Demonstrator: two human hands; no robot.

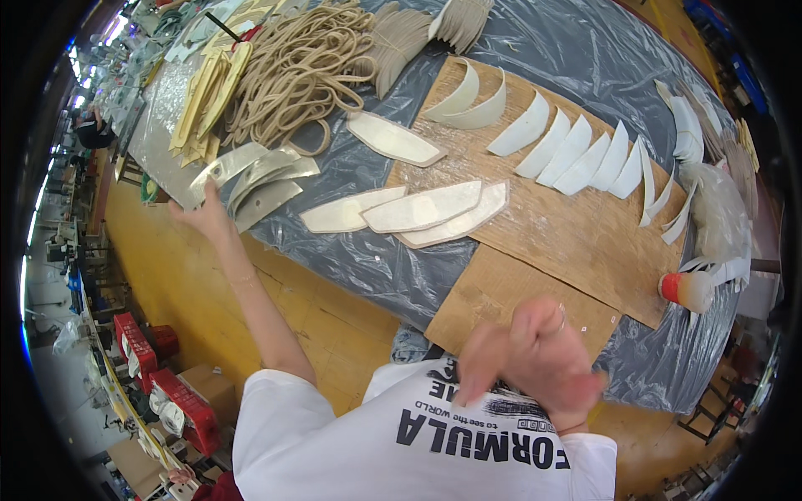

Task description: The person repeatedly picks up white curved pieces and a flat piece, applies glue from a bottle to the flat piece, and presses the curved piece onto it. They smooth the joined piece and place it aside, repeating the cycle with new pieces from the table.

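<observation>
At the table's left edge, my left hand [207,219] closes its fingertips on the end of a shiny, pale curved piece [227,164]. Beside it lie several more curved metallic-looking pieces [266,197], overlapping one another. My right hand [543,359] hovers in front of my chest, slightly blurred. Its fingers are loosely bent and apart, and nothing shows in them. On the dark plastic sheet [351,259] rest white leaf-shaped panels with beige edging [424,206], partly overlapping. Another edged panel [394,139] lies farther back. White curved strips [572,154] stand in a row on a brown board [535,225].
A heap of tan cord loops [292,71] and yellowish strips [209,100] cover the far left. Fanned grey-beige strips [401,42] lie at the back. A red and white cup-like container [687,290] and a clear plastic bag [714,209] are at the right. Red crates [184,409] stand lower left.
</observation>
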